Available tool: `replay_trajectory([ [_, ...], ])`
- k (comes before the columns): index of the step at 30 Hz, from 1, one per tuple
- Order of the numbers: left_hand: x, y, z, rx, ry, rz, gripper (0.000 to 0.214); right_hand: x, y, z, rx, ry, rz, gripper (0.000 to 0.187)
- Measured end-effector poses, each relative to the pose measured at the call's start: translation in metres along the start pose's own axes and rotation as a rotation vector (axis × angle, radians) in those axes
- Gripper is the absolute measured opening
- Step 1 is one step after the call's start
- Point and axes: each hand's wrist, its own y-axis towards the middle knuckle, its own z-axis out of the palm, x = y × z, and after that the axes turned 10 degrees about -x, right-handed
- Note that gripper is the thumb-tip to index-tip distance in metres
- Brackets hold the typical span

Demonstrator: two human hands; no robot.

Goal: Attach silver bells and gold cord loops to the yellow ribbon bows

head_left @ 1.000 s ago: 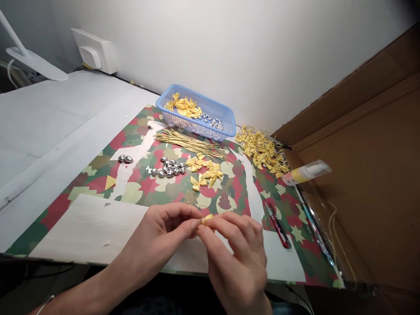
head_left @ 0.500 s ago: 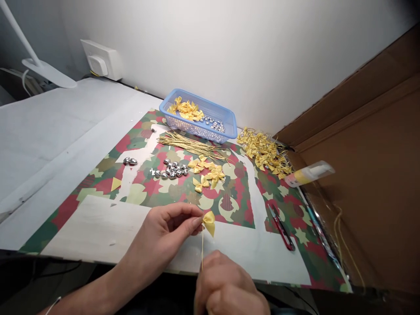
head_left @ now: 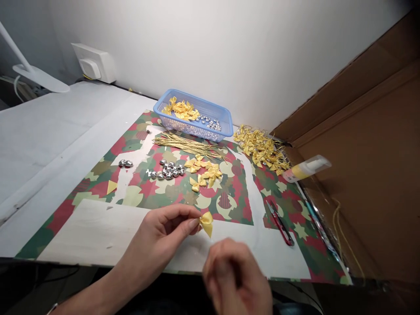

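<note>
My left hand is closed in a pinch on a yellow satin ribbon bow, whose loop and tail stick out to the right of the fingertips. Below and to the right, my right hand has its fingers curled in. It is blurred by motion, and whatever those fingers hold is hidden. Just beyond the hands lie several loose yellow bows and a cluster of shiny silver beads. A bundle of thin golden cords rests behind them.
A blue plastic basket at the wall holds more bows and silver beads. To its right sits a pile of corded bows, near a glue bottle. Red-handled thread snips lie on the right. Cardboard walls off that side.
My right hand has shifted slightly up and right, and its fingers have turned. The cord that ran from the bow toward it no longer shows. My left hand keeps its pinch.
</note>
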Motion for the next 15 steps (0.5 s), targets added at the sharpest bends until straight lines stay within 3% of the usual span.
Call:
replay_trajectory([
  [3, 0.001, -0.001, 0.002, -0.001, 0.034, 0.016, 0.013, 0.002, 0.027, -0.011, -0.036, 0.003, 0.156, 0.03],
  [6, 0.001, -0.003, 0.003, 0.017, 0.035, 0.055, 0.011, 0.003, 0.044, -0.015, 0.078, -0.024, 0.224, 0.038],
  [9, -0.003, -0.005, 0.003, 0.055, -0.021, 0.073, 0.009, 0.002, 0.047, -0.01, 0.211, -0.037, 0.249, 0.037],
  [15, -0.01, -0.002, -0.002, 0.114, -0.131, -0.065, 0.007, 0.0, 0.045, 0.0, 0.282, 0.089, 0.285, 0.037],
])
